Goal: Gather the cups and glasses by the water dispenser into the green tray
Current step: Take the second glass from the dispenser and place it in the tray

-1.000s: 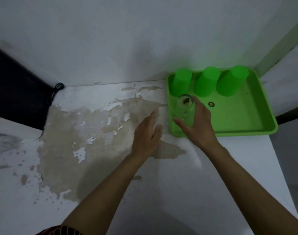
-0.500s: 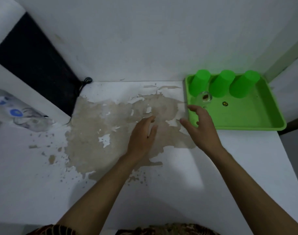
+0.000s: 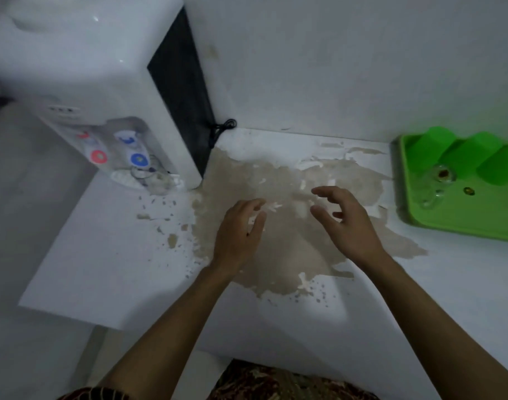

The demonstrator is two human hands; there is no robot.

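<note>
The green tray [image 3: 437,223] lies at the right edge of the white table. Three green cups [image 3: 433,148] stand upside down along its back wall, and a clear glass [image 3: 437,183] stands in front of them near the tray's left side. Another clear glass [image 3: 150,180] sits under the taps of the white water dispenser [image 3: 82,76] at the left. My left hand [image 3: 238,232] and my right hand [image 3: 345,220] hover over the table's middle, between dispenser and tray. Both are empty with fingers apart.
The table top [image 3: 125,269] has a large patch of peeled, brownish surface under my hands. A black cable [image 3: 222,128] hangs behind the dispenser at the wall. The table's left edge drops off beside the dispenser. A small dark spot [image 3: 468,191] lies on the tray floor.
My right hand let go of the clear glass in the tray and drew back left. The view swung left, bringing the dispenser and its glass into sight.
</note>
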